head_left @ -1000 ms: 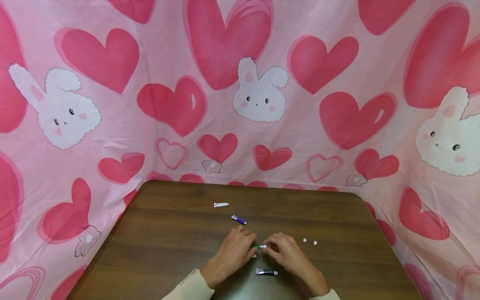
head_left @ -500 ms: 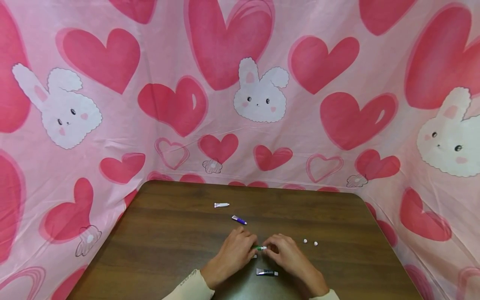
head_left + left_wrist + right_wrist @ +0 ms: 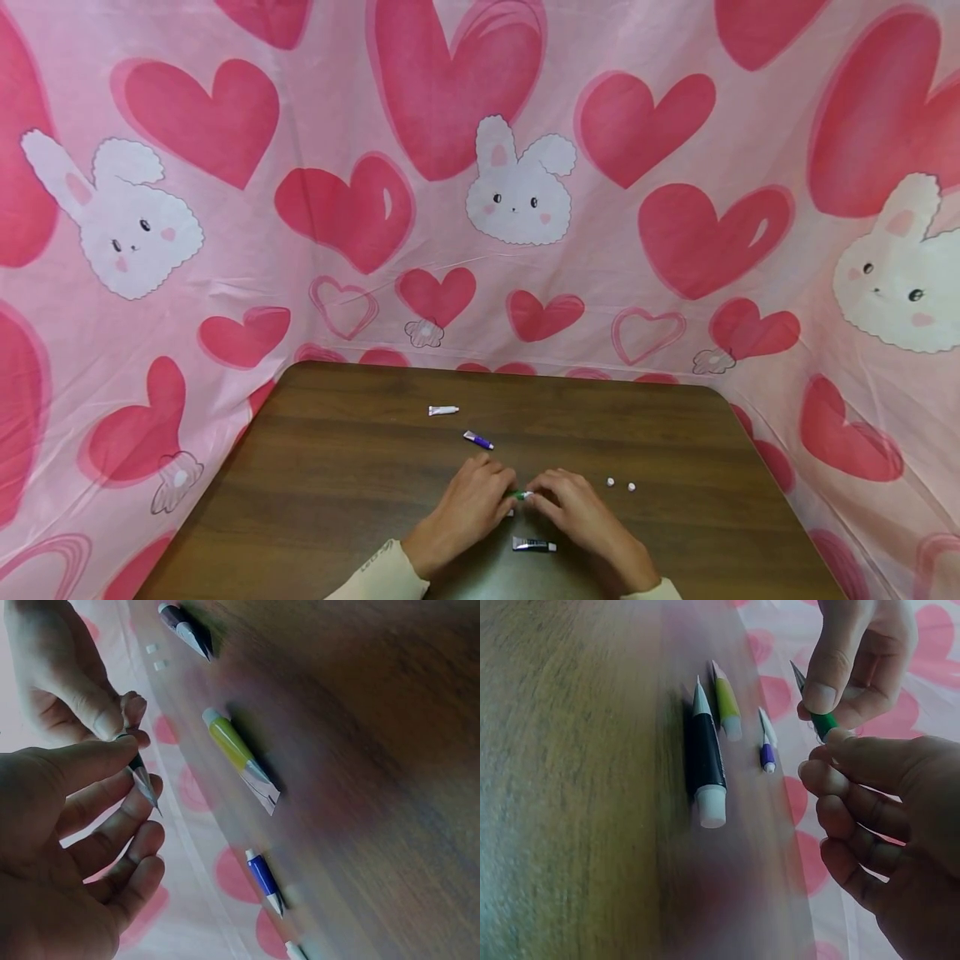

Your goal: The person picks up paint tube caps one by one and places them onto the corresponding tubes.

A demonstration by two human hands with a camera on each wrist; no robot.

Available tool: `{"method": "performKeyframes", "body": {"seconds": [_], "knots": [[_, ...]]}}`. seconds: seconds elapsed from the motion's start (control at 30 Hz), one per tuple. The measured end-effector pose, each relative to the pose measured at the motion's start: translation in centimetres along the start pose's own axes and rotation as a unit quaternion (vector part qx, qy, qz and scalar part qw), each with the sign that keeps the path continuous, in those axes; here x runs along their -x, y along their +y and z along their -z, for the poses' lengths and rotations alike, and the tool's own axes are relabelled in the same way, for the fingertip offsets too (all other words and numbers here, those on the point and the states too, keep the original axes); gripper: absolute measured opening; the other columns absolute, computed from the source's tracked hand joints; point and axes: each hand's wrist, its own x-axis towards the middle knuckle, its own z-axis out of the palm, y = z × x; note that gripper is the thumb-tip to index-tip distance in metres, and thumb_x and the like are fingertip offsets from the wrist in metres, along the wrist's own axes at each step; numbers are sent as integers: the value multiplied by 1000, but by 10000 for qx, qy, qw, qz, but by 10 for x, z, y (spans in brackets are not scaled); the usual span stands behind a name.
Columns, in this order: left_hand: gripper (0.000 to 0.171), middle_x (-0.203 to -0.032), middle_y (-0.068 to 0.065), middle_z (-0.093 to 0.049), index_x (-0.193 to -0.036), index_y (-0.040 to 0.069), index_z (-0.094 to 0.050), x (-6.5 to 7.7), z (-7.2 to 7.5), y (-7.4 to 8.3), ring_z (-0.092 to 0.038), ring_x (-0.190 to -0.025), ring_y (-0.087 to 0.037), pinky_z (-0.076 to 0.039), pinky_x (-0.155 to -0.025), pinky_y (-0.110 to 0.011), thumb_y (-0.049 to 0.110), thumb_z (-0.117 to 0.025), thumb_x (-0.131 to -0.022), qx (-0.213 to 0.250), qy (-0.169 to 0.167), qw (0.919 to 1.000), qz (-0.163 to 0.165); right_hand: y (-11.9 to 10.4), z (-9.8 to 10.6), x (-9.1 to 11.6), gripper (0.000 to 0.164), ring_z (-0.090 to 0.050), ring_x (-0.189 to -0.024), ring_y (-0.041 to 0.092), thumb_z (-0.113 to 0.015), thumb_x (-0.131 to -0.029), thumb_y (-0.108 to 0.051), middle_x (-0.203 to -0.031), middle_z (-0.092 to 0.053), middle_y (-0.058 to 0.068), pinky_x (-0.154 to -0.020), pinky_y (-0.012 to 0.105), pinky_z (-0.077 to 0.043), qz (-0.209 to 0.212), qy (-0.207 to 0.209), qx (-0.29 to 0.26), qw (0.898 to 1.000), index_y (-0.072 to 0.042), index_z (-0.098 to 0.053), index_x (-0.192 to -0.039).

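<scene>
My left hand (image 3: 472, 496) pinches a small green paint tube (image 3: 823, 724) between thumb and fingers, its flat silver end poking out past them. At the tube's other end, the thumb and forefinger of my right hand (image 3: 576, 505) grip the white cap (image 3: 528, 494), mostly hidden by the fingertips. Both hands meet just above the table. Below them lies a yellow paint tube (image 3: 229, 741), largely covered by my left hand in the head view. A black paint tube (image 3: 534, 545) with a white cap rests nearer to me.
Farther back on the brown wooden table (image 3: 337, 467) lie a purple paint tube (image 3: 478, 440) and a white one (image 3: 443, 410). Two small white caps (image 3: 621, 484) sit to the right of my right hand. Pink heart-printed cloth (image 3: 450, 250) hangs around the table's back and sides.
My hands keep nearly the same place. Slightly less of the green tube's white end shows between the right fingertips. The things on the table have not moved.
</scene>
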Motion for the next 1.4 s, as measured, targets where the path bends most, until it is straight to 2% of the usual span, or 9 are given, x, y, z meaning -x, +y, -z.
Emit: {"method": "performKeyframes", "body": {"seconds": [0.2,0.4,0.57,0.7,0.8,0.93,1.07,1.2,1.4], "knots": [[16,-91,11,-75,-93,23,-73,-1,2,-1,-59,-92,-12,-46,-78,-27,31,-87,-92,102,-13,9999,-42,1,4,0,13,-64,-90,2,-69,-107,-19,-96,-76,-10,-77,29,-56,49,-161,-195,9997,-17,-80,-101],[16,-92,10,-74,-95,23,-74,0,1,-1,-59,-91,-12,-47,-78,-27,33,-86,-93,85,215,9996,-178,1,6,0,22,-56,-84,-3,-61,-111,-18,-88,-69,-13,-73,27,-51,-56,-285,-216,9993,-14,-77,-97],[16,-94,10,-75,-97,23,-75,1,-1,-1,-60,-93,-12,-49,-79,-29,34,-86,-94,59,358,9991,-237,0,4,0,26,-52,-81,-4,-59,-113,-18,-84,-61,-16,-70,26,-48,-193,-177,-235,9994,-15,-73,-91],[17,-95,10,-75,-97,23,-75,1,-2,0,-60,-94,-12,-48,-78,-28,32,-88,-92,160,499,9982,-289,-1,2,1,26,-51,-79,-5,-61,-111,-17,-81,-59,-17,-69,23,-47,-155,11,-227,9996,-14,-72,-87],[18,-95,10,-75,-97,22,-75,1,-2,0,-60,-94,-11,-48,-77,-27,31,-89,-91,203,563,9978,-294,-2,2,1,22,-54,-80,-5,-65,-109,-17,-83,-65,-14,-70,23,-49,-232,127,-354,9990,-15,-75,-90],[17,-95,10,-75,-98,22,-75,1,-2,1,-60,-94,-11,-47,-76,-27,31,-88,-92,189,518,9982,-251,-3,3,0,13,-59,-83,-6,-69,-107,-19,-90,-75,-9,-72,24,-52,-532,161,-668,9962,-18,-78,-99],[16,-96,9,-75,-100,22,-76,2,-1,1,-59,-94,-11,-46,-76,-26,33,-86,-94,204,398,9989,-169,-4,5,0,3,-63,-81,-3,-73,-104,-20,-89,-77,-2,-70,23,-53,-857,59,-1191,9892,-18,-75,-105],[15,-96,9,-74,-100,21,-76,2,-1,1,-59,-94,-11,-46,-77,-25,31,-85,-95,310,337,9989,-116,-3,5,2,8,-65,-80,-2,-79,-100,-16,-87,-76,-2,-70,23,-56,-823,75,-1495,9853,-14,-71,-104],[14,-96,10,-75,-98,23,-76,1,-1,1,-59,-94,-11,-48,-79,-27,33,-85,-95,319,402,9985,-189,-2,4,3,16,-65,-79,-1,-84,-95,-13,-86,-73,-7,-69,23,-57,-719,265,-1472,9861,-15,-69,-100]]}}
